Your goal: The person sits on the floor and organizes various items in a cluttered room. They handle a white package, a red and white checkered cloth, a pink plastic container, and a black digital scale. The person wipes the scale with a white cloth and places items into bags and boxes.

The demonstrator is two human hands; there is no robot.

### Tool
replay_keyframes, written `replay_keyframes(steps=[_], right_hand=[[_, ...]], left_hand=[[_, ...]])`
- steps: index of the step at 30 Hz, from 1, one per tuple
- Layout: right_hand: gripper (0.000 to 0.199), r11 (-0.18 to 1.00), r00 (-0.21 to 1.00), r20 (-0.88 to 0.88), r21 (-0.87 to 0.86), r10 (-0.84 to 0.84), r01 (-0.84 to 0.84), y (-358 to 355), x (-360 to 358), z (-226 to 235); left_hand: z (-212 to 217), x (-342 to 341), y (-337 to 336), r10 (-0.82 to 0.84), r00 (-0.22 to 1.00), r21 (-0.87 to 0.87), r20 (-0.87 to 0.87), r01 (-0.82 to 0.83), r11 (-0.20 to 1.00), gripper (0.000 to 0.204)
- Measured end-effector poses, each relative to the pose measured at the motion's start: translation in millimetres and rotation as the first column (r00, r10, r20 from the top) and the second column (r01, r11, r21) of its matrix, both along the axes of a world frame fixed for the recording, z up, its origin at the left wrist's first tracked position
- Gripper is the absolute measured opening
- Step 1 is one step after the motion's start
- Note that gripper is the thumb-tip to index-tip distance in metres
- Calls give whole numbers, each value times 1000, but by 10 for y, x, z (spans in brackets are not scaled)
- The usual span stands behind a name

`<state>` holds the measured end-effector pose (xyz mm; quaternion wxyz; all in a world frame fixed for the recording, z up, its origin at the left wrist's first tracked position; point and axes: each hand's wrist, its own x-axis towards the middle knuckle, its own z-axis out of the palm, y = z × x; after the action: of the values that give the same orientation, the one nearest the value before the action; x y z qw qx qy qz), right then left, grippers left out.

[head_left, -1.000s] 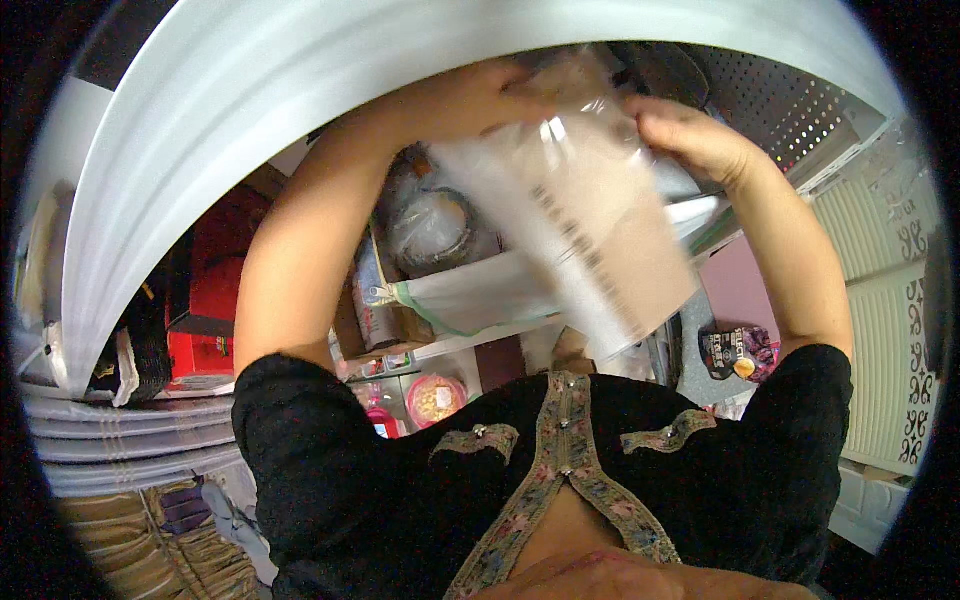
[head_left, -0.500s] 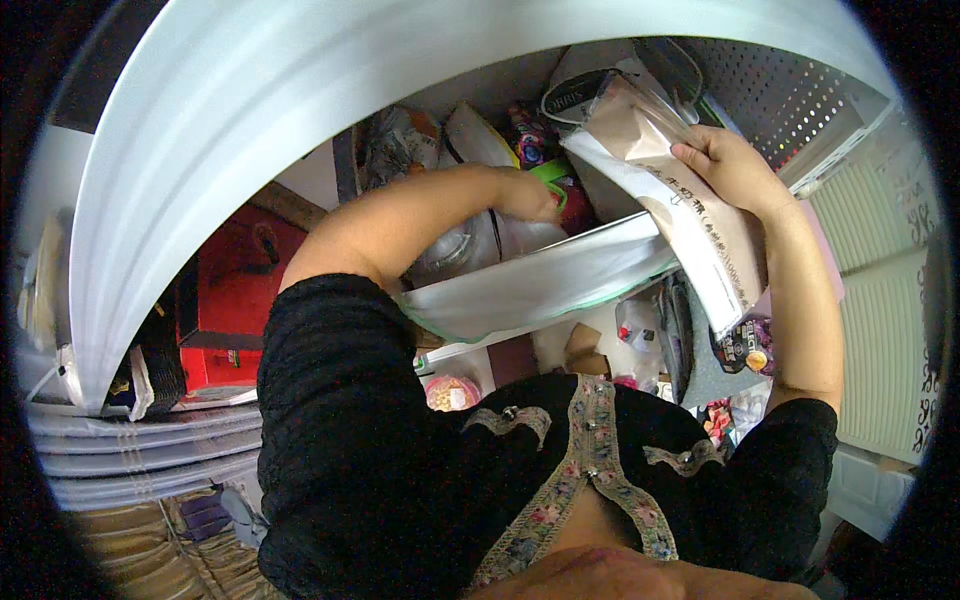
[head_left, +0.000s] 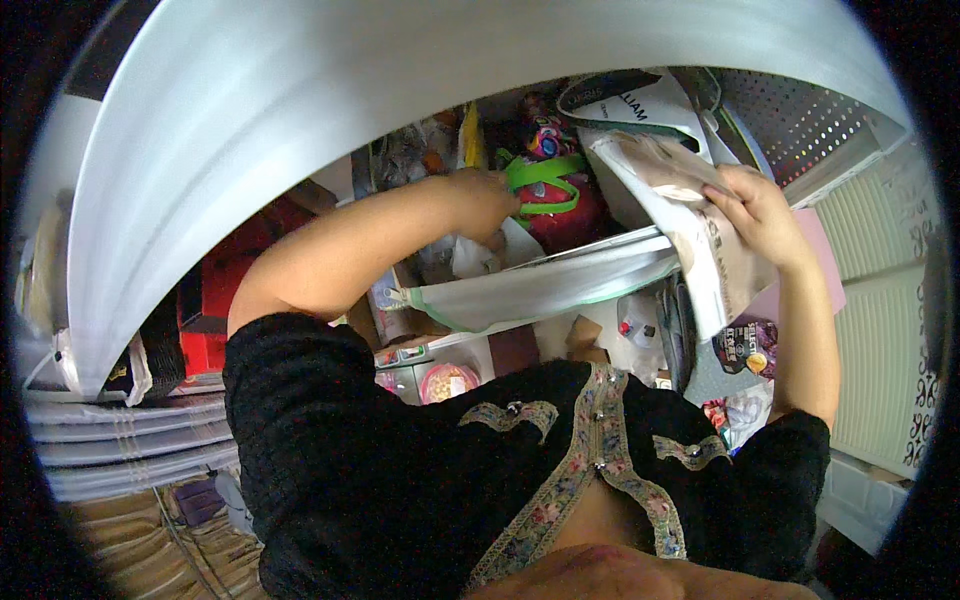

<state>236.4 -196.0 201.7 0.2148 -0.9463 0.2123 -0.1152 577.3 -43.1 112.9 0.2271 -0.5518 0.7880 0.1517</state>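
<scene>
The right hand pinches the brown-and-white package by its edge, fingers closed on it, at the right end of the white box; held aside there, it seemingly leaves room for the left hand. That hand reaches inside, beside the green strap on the red bag; whether its fingers grip anything, I cannot tell.

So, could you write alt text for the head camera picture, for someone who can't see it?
The person's right hand holds a flat beige-and-white package over the right end of a cluttered white bin with green edging, while the left hand is beside a bright green strap inside it. A round pink tub shows below.
</scene>
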Motion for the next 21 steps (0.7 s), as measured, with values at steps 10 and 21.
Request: replay_keyframes(steps=[10, 21], right_hand=[[14, 895, 904, 47, -175, 425, -411, 670, 182, -1], [19, 932, 949, 91, -240, 301, -272, 1092, 155, -228]], left_hand=[[-378, -254, -857, -149, 989, 170, 20, 144, 975, 40], [-1568, -962, -879, -794, 539, 124, 281, 800, 587, 41]])
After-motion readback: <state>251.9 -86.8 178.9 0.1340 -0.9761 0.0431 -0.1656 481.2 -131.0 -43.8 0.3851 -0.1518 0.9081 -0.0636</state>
